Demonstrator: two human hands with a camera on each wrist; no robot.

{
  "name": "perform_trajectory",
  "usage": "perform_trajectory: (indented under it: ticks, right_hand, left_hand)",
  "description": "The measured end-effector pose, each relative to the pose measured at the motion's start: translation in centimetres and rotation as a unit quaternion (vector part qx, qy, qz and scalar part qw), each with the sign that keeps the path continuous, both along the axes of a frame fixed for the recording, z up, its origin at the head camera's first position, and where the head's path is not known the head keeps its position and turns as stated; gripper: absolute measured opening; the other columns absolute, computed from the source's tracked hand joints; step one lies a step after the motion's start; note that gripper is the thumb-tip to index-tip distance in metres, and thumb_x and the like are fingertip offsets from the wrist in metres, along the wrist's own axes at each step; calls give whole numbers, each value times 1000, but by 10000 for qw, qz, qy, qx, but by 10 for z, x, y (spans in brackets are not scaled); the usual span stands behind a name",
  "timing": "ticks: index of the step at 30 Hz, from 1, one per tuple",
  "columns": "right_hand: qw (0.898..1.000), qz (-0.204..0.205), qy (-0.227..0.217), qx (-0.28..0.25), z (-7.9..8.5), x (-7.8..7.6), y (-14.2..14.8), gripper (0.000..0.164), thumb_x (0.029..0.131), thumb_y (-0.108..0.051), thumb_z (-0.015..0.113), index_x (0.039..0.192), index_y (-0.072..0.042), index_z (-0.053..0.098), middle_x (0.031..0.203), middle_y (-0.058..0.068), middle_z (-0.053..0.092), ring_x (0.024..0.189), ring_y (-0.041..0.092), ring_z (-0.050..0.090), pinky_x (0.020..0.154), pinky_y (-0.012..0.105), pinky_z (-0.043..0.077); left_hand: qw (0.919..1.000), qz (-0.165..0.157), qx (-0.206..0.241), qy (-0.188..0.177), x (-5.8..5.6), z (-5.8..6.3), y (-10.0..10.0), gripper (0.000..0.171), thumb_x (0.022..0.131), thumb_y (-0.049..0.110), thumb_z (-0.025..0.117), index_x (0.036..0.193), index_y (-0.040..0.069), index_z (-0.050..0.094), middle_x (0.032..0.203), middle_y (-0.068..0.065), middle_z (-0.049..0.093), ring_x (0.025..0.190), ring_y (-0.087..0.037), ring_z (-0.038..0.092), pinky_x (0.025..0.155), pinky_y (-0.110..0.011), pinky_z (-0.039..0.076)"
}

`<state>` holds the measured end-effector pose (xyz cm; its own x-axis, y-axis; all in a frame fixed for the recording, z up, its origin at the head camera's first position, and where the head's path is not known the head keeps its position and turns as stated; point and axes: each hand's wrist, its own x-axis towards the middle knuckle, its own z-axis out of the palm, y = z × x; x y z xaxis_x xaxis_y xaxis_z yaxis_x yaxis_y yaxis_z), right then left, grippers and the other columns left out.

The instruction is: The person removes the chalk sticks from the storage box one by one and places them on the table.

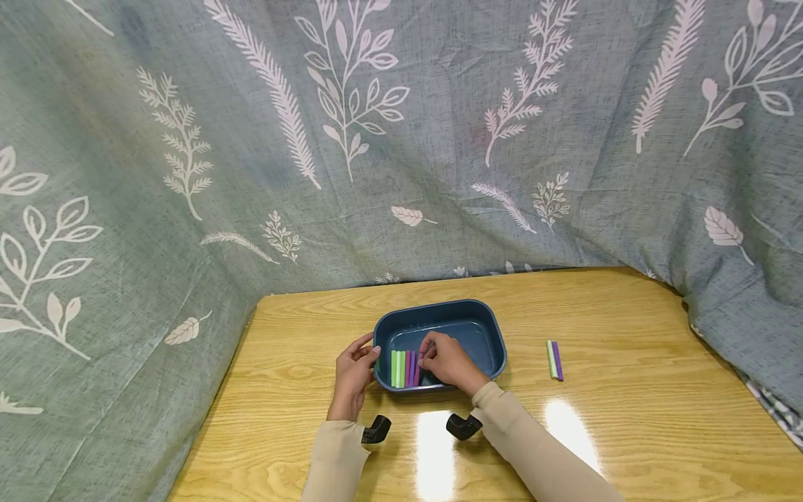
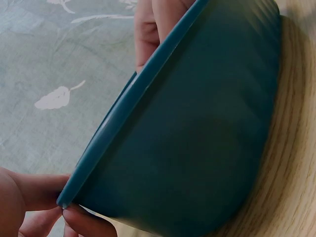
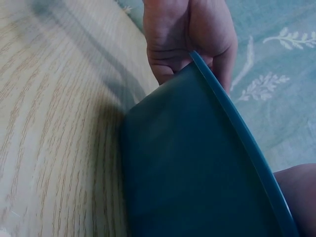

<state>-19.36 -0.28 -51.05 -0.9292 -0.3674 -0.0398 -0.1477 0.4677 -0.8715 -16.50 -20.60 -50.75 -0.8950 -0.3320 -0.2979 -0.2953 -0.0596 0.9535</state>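
A dark blue plastic tub [image 1: 439, 305] with rounded corners stands on the table. My left hand [image 1: 353, 373] grips its left rim; the left wrist view has the thumb and fingers on either side of that rim [image 2: 106, 123]. Inside the tub, green sticks [image 1: 398, 368] and purple sticks [image 1: 408, 368] lie side by side in a row at the front left. My right hand [image 1: 447, 359] reaches over the front wall and pinches the rightmost purple stick [image 1: 417, 373] in that row. In the right wrist view, the tub's wall [image 3: 182, 158] hides the fingertips.
Right of the tub, a pale green stick [image 1: 552, 359] and a violet stick [image 1: 557, 360] lie together on the wooden table [image 1: 301, 328]. A leaf-patterned grey-green cloth [image 1: 439, 209] hangs behind the table and at both sides.
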Motion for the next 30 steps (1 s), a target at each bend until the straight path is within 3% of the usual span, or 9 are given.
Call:
perform_trajectory:
  ticks: [7,16,23,30]
  right_hand:
    - [9997,-96,187,-85,2,1,0,16,90,3,76,92,-6,63,81,5,69,72,15,63,67,34,52]
    - [9960,-547,504,-488,1,2,1,17,87,5,75,93,-6,64,82,4,68,72,15,64,66,33,53]
    - [9811,-801,-65,-1761,0,0,5,14,93,11,67,99,0,62,84,11,65,70,20,69,68,37,64]
    - [9673,-1019,-392,-2291,3,-1,12,13,97,9,63,107,3,60,92,12,60,69,20,69,70,39,64]
  left_hand:
    - [10000,7,1,28,0,0,0,40,104,5,67,143,2,63,105,-6,58,80,-16,61,60,-26,54]
    - [10000,43,29,51,0,-1,1,40,103,4,67,143,1,63,102,-5,59,81,-17,62,59,-26,53]
    - [10000,47,-45,-40,-1,-2,0,38,104,5,66,141,3,65,104,-6,58,82,-19,62,61,-27,53]
    - [10000,34,-80,7,0,0,0,38,104,4,66,141,2,65,103,-6,60,83,-18,62,61,-27,53]
